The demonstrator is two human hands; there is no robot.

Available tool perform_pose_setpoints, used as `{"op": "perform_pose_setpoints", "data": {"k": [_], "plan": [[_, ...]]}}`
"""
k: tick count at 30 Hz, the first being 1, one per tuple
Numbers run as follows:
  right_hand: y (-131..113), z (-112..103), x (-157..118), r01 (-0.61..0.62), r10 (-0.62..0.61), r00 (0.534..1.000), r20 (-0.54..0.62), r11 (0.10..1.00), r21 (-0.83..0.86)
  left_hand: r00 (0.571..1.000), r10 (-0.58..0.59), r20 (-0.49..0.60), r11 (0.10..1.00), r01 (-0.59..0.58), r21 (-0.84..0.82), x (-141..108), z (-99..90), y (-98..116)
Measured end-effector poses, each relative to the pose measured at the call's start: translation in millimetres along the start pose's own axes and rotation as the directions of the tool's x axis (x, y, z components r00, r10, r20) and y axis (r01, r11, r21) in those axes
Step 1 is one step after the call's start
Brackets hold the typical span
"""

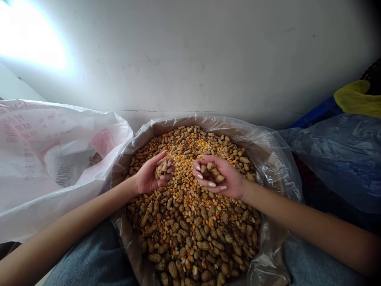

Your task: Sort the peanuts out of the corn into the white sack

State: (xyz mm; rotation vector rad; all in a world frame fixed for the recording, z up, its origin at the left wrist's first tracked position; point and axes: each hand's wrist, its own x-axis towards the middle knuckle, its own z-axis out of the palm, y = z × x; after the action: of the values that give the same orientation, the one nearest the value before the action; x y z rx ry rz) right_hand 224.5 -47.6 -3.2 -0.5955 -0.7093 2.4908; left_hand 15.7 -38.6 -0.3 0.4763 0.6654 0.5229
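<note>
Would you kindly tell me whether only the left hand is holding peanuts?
No, the left hand and the right hand each hold a few peanuts.

Across the top of the frame you see a pale grey wall bearing faint marks, with a bright white glare in your upper left corner. At the left of the frame you have a white plastic sack, wide-mouthed, with pink printing and a barcode showing. At the right edge you see a crumpled yellow piece overlapping a blue object, above a translucent bluish plastic bag.
</note>
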Motion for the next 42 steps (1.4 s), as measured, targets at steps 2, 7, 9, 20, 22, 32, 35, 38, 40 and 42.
{"op": "perform_pose_setpoints", "data": {"k": [2, 7, 9, 20, 22, 32, 35, 38, 40, 42], "plan": [[-2, 1, -1, -0.009, 0.009, 1.0, 0.013, 1.0, -0.02, 1.0, 0.01, 0.017, 1.0, -0.01, -0.014, 0, -2.8, -1], [-6, 6, -5, 0.019, -0.022, 0.999, -0.033, 0.995, -0.093, 0.999, 0.029, 0.044, 0.999, -0.028, -0.029, -1, -6.4, -1], [-7, 6, -6, -0.012, 0.002, 0.998, -0.064, 0.988, -0.155, 0.999, 0.036, 0.025, 0.999, -0.037, 0.015, -1, -6.2, -1], [-9, 5, -16, -0.222, -0.15, 0.969, -0.195, -0.194, -0.956, 0.998, -0.011, -0.06, -0.321, 0.053, 0.945, -24, 3.6, 4], [-3, 3, -13, -0.23, -0.11, 0.973, -0.204, -0.371, -0.9, 0.99, -0.027, -0.139, -0.522, 0.105, 0.846, -28, 9.5, -2], [-2, -1, -10, -0.163, -0.015, 0.985, -0.172, 0.259, -0.952, 0.987, -0.096, -0.13, -0.67, 0.032, 0.742, -26, 21.3, -17], [-12, 0, -14, -0.044, -0.006, 0.997, -0.077, 0.776, -0.63, 0.997, -0.077, -0.023, -0.391, -0.009, 0.92, -28, 17.3, -5], [-15, -4, -13, 0.051, -0.072, 0.997, -0.04, 0.923, -0.382, 0.985, -0.17, 0.029, 0.215, 0.009, 0.977, -26, 14.0, 5], [-15, -6, -12, 0.035, -0.071, 0.994, -0.079, 0.919, -0.394, 0.971, -0.224, 0.086, 0.6, 0.068, 0.797, -23, 10.9, 7], [-14, -6, -14, -0.052, -0.036, 0.989, -0.142, 0.819, -0.571, 0.969, -0.192, 0.153, 0.831, 0.078, 0.551, -18, 7.0, 6]]}}
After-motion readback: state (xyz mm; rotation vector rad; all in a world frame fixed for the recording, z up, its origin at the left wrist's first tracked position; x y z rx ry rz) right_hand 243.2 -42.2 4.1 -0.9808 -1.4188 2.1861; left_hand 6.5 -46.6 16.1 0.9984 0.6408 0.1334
